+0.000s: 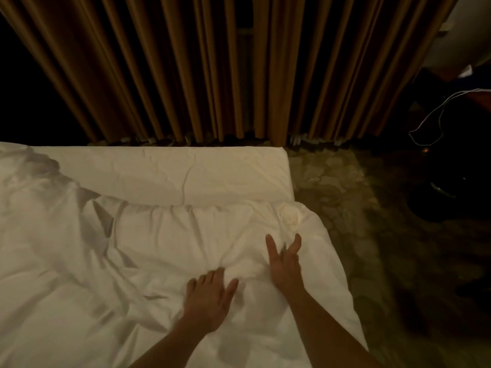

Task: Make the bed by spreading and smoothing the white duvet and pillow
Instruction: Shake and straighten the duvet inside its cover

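A white duvet (111,266) lies rumpled over the bed, with deep folds at the left and a bunched corner near the right edge. Beyond it a white pillow (170,173) lies flat along the far side of the bed. My left hand (210,296) rests palm down on the duvet with its fingers spread. To its right, my right hand (284,264) is flat on the duvet, fingers apart and pointing at the bunched corner. Neither hand holds any cloth.
Brown pleated curtains (212,67) hang just behind the bed. A patterned carpet (358,221) runs along the bed's right side. At the far right sit dark objects with a white cable (435,115) draped over them.
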